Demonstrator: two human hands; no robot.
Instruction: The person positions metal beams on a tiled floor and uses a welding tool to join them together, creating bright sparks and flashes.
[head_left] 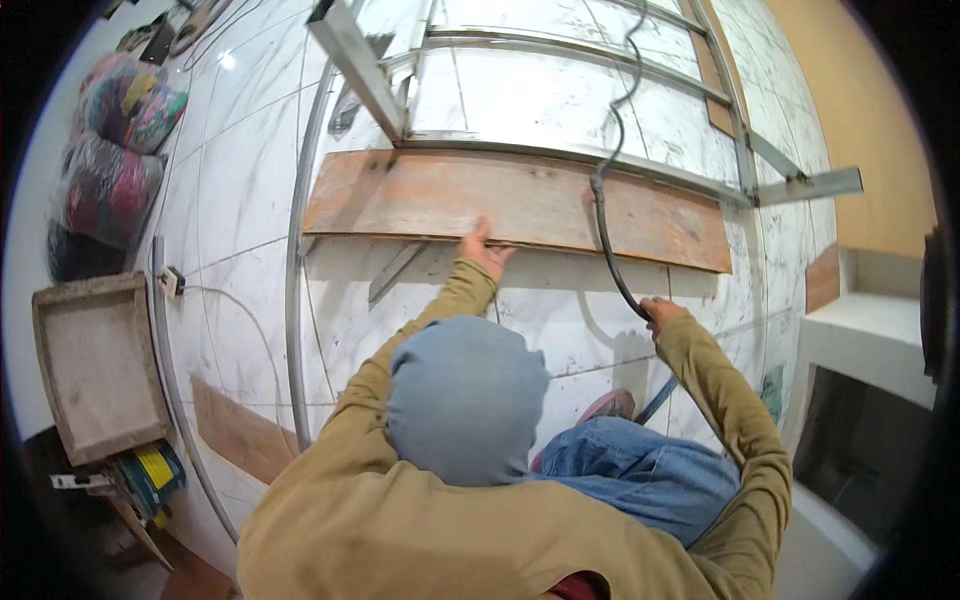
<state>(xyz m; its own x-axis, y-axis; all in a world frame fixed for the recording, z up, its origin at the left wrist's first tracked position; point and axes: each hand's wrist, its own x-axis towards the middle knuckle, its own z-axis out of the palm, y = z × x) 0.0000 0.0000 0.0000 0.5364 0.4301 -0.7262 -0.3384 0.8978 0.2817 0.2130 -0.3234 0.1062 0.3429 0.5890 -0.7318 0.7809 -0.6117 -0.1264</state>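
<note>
My left hand [484, 256] grips the near edge of a long, worn reddish-brown wooden board [450, 200], its thumb on top; its other fingers are partly hidden. To the right, my right hand [660, 313] is closed around a thick black cable [606, 228]. This cable crosses above the board and runs up to the far side. Directly behind the board lies a welded metal frame [360, 80] of square tubing. A short flat metal piece [395, 272] sticks out from under the board's near edge, left of my left hand.
Long metal tubes [294, 320] lie along the left side of the marble-patterned tiles. Farther left are a shallow grey tray [100, 365], a power socket [172, 281] and plastic-wrapped bundles [110, 190]. A white ledge [870, 335] bounds the right side.
</note>
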